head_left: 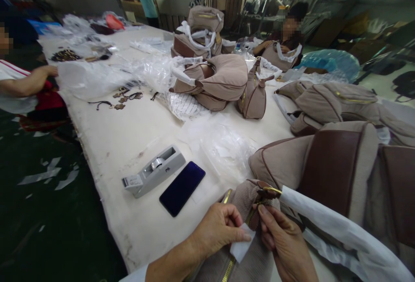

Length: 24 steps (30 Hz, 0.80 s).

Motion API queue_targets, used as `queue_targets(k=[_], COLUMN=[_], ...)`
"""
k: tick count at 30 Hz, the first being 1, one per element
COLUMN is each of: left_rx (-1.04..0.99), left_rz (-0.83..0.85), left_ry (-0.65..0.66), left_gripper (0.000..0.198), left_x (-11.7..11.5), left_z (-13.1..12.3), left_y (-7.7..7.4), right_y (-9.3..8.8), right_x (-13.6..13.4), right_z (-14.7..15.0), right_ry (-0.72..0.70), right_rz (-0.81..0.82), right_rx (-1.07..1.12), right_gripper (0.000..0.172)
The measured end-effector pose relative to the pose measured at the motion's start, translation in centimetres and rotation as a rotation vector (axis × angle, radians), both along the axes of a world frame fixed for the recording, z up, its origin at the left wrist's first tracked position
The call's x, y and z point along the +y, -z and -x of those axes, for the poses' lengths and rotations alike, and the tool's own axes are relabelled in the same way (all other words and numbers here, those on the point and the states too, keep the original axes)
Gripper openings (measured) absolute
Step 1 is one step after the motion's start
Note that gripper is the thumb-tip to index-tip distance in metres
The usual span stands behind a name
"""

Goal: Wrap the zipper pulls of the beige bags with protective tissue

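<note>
A soft tan bag [257, 260] lies closest, on the table [108, 152]: the left hand [215, 230] pinches a small white sheet [240, 248] over its gold zipper [228, 270], and the right hand [282, 236] pinches a small dark piece [262, 201] by a brown flap [254, 221], too hidden to name. The wrapped white strap [324, 216] looks done, but the sheet does not seem stuck on yet. The gray tape holder [158, 172] has a dark mark [167, 170], too small for me to read.
</note>
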<state>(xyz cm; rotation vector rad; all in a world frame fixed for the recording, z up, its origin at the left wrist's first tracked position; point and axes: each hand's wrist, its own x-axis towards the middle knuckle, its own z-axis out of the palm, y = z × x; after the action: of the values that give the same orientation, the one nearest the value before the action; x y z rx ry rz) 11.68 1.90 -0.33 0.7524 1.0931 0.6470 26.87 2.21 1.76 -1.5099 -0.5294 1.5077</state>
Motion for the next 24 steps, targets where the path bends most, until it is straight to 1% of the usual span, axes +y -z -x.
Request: queue_targets(k=[3, 5, 7, 9, 12, 14, 17, 21, 24], left_rx=[-0.048, -0.095, -0.142, -0.187, -0.215, -0.215, -0.251, -0.310, -0.307], left_rz=[0.009, 0.017, 0.028, 0.069, 0.111, 0.094, 0.098, 0.122, 0.143], left_ry=[-0.031, -0.083, -0.150, -0.201, -0.248, -0.276, -0.279, -0.298, -0.327], left_gripper=[0.041, 0.041, 0.040, 0.040, 0.041, 0.040, 0.041, 0.040, 0.040], left_x=[0.3, 0.6, 1.0, 1.4, 2.0, 2.2, 2.3, 1.7, 1.3], left_z=[-0.3, -0.7, -1.1, -1.7, -2.4, -2.7, -3.0, -3.1, -3.3], left_y=[-0.1, -0.4, -0.8, -1.0, -1.3, -1.4, -1.7, -1.8, -1.7], right_y=[0.0, 0.0, -0.2, -0.4, -0.7, -0.7, -0.7, -0.9, -1.0], right_x=[0.2, 0.2, 0.1, -0.3, -1.0, -1.3, -1.1, -0.4, -0.1], right_z=[0.0, 0.1, 0.2, 0.3, -0.2, -0.8, -1.7, -2.0, -2.1], right_ry=[-0.009, -0.028, -0.068, -0.135, -0.205, -0.251, -0.287, -0.176, -0.163], right_rz=[0.010, 0.020, 0.016, -0.061, -0.275, -0.341, -0.289, -0.273, -0.267], right_rx=[-0.003, -0.024, -0.104, -0.277, -0.621, -0.751, -0.749, -0.731, -0.738], right_gripper=[0.038, 0.040, 0.040, 0.039, 0.033, 0.027, 0.025, 0.024, 0.026])
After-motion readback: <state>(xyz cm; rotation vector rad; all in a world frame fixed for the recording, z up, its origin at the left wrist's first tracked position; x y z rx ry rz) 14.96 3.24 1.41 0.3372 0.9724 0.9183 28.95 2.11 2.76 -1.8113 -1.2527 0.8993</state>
